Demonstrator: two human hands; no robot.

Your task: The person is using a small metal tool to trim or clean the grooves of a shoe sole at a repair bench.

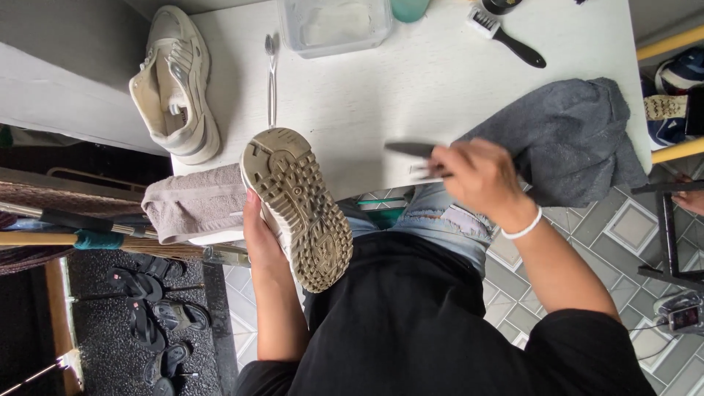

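Two beige sneakers: one sole-up (297, 209) clasped in left hand (258, 238), second (174, 84) far left on white table (411, 95). Right hand (477, 176) pinching dark-handled brush (411, 149); grey cloth (572, 139) just right.

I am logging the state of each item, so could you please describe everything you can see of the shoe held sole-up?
The shoe is a light, off-white sneaker turned so its sole faces the camera. The sole looks like rubber, beige and soiled, with blocky ridged tread and darker dirt in the grooves. It lies tilted, toe toward the white table, heel toward the person's lap. The left hand grips its side from beneath. Its toe overlaps the table edge beside a greyish towel. The upper is mostly hidden.
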